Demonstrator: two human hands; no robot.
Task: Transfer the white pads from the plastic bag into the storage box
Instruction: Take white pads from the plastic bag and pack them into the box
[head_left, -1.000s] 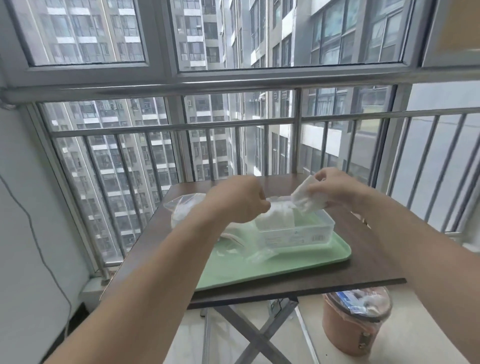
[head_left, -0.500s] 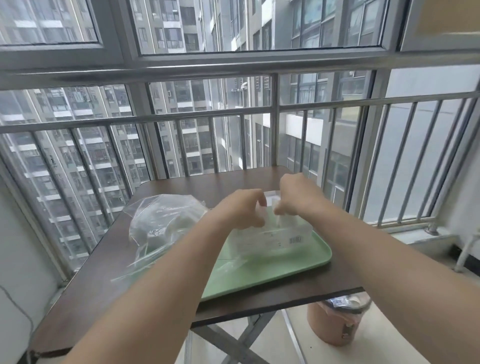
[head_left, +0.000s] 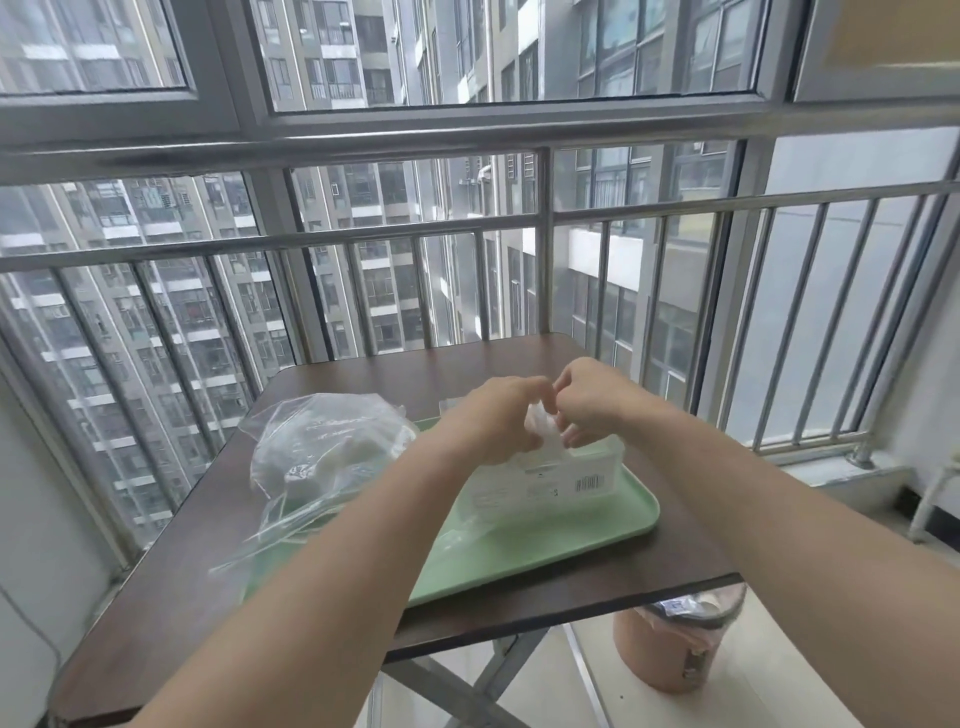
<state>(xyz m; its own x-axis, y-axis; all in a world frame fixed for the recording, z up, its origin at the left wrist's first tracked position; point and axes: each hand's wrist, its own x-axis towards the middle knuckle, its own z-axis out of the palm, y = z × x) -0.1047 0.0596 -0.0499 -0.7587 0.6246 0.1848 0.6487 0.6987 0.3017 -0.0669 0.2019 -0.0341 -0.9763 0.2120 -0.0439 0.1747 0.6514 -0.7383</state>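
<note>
Over the open top of the storage box (head_left: 571, 480), the left hand (head_left: 496, 421) and the right hand (head_left: 597, 402) are hovering almost knuckle to knuckle. Both are holding 1 white pad (head_left: 543, 434) between them. The fingers of each hand are curling inward and pinching the pad's crumpled upper part, so neither hand is spreading wide. The pad is hanging down toward the box and its lower edge is reaching the rim. Whether it is touching the inside, I cannot tell.

The clear box is sitting on the far right part of a green tray (head_left: 597, 540), with a barcode label (head_left: 589, 483) facing the camera. The tray is lying on a dark brown table (head_left: 374, 376). Just left of the box, the plastic bag (head_left: 322, 447) is lying crumpled, partly on the tray and partly on the table, and more white pads (head_left: 345, 460) are showing through it.

Beyond the table, a metal railing (head_left: 395, 236) is running across. Below the table's right corner, a pink bin (head_left: 675, 654) is standing on the floor (head_left: 753, 691).
</note>
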